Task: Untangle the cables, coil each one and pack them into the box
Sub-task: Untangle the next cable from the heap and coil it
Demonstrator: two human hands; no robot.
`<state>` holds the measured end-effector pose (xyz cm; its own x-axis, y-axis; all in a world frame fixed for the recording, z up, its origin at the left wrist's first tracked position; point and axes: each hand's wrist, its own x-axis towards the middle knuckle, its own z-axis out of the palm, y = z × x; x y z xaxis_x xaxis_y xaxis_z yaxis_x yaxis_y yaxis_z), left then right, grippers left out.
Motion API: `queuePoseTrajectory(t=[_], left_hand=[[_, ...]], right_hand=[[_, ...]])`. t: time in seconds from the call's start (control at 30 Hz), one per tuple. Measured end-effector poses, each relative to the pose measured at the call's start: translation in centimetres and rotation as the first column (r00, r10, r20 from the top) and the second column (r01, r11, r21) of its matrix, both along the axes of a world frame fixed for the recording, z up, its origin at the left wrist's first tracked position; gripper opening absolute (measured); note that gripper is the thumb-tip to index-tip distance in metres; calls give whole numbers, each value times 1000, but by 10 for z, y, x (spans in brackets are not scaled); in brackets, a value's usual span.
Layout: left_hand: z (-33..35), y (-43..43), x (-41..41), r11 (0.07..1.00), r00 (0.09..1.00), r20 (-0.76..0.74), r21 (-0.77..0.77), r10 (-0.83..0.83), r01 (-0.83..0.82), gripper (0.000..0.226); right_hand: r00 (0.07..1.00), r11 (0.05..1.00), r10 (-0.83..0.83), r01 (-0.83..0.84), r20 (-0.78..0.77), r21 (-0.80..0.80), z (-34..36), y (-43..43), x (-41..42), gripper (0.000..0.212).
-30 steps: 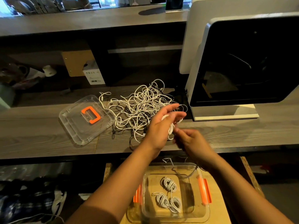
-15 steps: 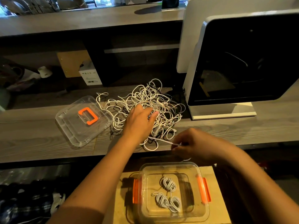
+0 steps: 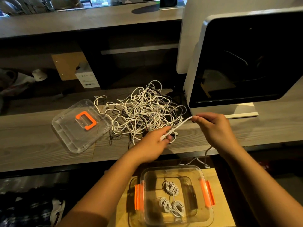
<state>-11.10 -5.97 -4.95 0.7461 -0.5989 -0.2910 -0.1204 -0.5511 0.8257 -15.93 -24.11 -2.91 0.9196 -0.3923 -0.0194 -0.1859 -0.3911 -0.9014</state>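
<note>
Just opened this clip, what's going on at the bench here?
A person is working one white cable out of the tangled pile on the wooden counter. The left hand pinches it near the pile and the right hand pinches it further along, so a short length runs straight between them. The clear box sits lower, in front, with three coiled cables inside. Its lid lies left of the pile.

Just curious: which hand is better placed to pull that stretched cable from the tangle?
Probably the right hand: it pinches the cable away from the tangle; the left hand grips it there.
</note>
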Motion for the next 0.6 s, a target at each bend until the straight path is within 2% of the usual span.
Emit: queuePoseTrajectory(t=[0.07, 0.13, 0.2, 0.27, 0.3, 0.33, 0.37, 0.4, 0.47, 0.5, 0.53, 0.6], left_hand=[[13, -6, -5, 942, 976, -217, -326, 8, -80, 45], [21, -13, -10, 795, 952, -304, -567, 38, -213, 36], [27, -21, -10, 655, 918, -362, -655, 164, -376, 27], [31, -29, -3, 571, 877, -362, -666, 317, -481, 23], [31, -31, 1, 555, 862, -301, -668, 407, -496, 20], [28, -32, 8, 574, 843, -156, -667, 515, -475, 17], [25, -31, 15, 626, 791, 60, -649, 609, -432, 16], [21, -28, 20, 701, 702, 296, -593, 647, -396, 19], [14, -22, 27, 851, 523, 674, -363, 521, -380, 34], [11, -19, 28, 902, 488, 780, -221, 392, -371, 39], [10, -15, 28, 930, 504, 823, -77, 264, -360, 41], [7, -7, 29, 931, 652, 750, 153, 109, -332, 43]], right_hand=[[995, 978, 33, -13, -92, 207, -12, 7, -2, 24], [970, 929, 165, -93, -176, 358, -21, 24, -8, 32], [927, 875, 317, -204, -201, 440, -22, 45, -13, 36], [871, 848, 440, -323, -219, 419, -20, 61, -15, 35], [841, 845, 485, -382, -240, 374, -19, 65, -14, 32], [816, 846, 514, -429, -265, 317, -17, 68, -14, 27], [800, 846, 528, -471, -284, 248, -14, 69, -13, 23], [793, 845, 535, -507, -292, 169, -11, 69, -13, 22], [790, 827, 537, -562, -296, 4, -1, 63, -12, 23], [779, 800, 541, -593, -317, -93, 7, 57, -11, 23], [767, 761, 538, -620, -349, -191, 13, 50, -10, 21], [765, 711, 504, -631, -401, -309, 25, 35, -10, 18]])
